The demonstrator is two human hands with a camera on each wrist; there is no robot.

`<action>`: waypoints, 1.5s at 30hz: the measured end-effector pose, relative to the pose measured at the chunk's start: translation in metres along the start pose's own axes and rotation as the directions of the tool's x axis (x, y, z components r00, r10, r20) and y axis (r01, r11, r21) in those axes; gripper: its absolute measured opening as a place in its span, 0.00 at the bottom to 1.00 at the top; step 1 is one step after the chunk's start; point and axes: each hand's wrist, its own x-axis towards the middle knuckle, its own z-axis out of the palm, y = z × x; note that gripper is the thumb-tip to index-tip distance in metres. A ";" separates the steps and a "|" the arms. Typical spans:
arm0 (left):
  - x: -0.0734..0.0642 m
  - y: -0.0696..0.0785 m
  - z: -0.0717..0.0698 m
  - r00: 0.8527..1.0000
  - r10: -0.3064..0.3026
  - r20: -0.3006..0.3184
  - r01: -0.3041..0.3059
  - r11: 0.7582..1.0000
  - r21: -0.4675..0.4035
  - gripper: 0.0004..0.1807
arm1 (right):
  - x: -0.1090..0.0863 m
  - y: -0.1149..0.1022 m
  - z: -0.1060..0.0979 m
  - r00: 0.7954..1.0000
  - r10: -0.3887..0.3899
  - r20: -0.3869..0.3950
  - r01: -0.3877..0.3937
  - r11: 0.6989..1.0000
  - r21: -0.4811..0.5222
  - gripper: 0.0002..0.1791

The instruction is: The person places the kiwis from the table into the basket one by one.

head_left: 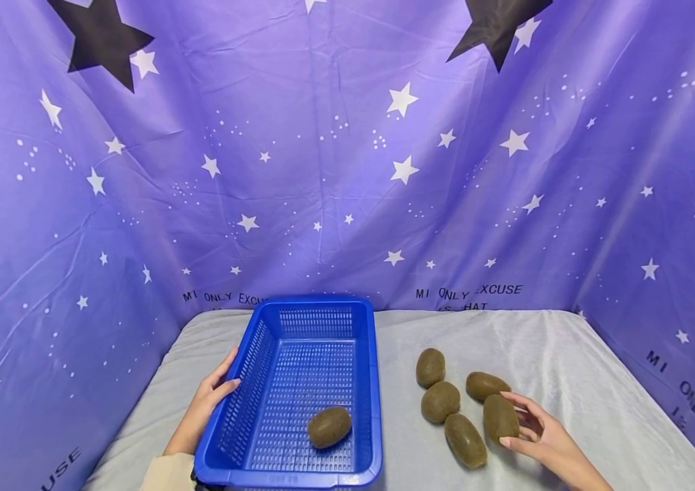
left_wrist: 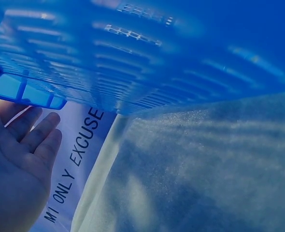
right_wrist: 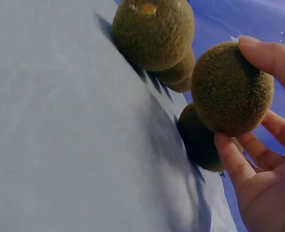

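Observation:
My right hand [head_left: 540,436] pinches a brown fuzzy kiwi [head_left: 500,419] between thumb and fingers. In the right wrist view, that kiwi [right_wrist: 232,89] is up off the cloth. Close by lie several more: one kiwi [head_left: 487,386] just behind it, another kiwi [head_left: 465,441] to its left, and a kiwi [head_left: 440,402] and a kiwi [head_left: 430,367] farther back. One kiwi [head_left: 329,427] rests inside the blue plastic basket [head_left: 378,409]. My left hand [head_left: 204,406] holds the basket's left rim; the left wrist view shows its fingers [left_wrist: 38,130] beneath the rim.
A light grey cloth [head_left: 568,368] covers the table. Purple star-printed curtains [head_left: 347,170] stand behind it and along both sides. The basket takes up the left-middle of the table, with the loose kiwis to its right.

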 end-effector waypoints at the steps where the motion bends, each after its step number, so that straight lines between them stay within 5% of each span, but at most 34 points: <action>1: 0.000 0.000 0.000 1.000 0.000 -0.002 0.000 1.000 0.002 0.35 | 0.001 -0.002 0.001 1.000 -0.012 -0.003 0.012 1.000 -0.007 0.36; 14: -0.001 0.000 0.001 1.000 -0.009 -0.011 0.009 1.000 0.006 0.35 | 0.010 -0.020 0.014 0.999 -0.038 -0.014 0.038 0.998 -0.042 0.36; 31: -0.001 -0.001 0.000 1.000 0.013 -0.009 -0.013 1.000 0.010 0.34 | 0.026 -0.037 0.034 0.976 -0.216 0.022 0.214 0.973 0.083 0.34; 45: 0.000 -0.001 0.000 1.000 0.010 -0.011 -0.010 1.000 0.014 0.35 | 0.048 -0.058 0.057 0.982 -0.182 0.058 0.176 0.980 0.090 0.35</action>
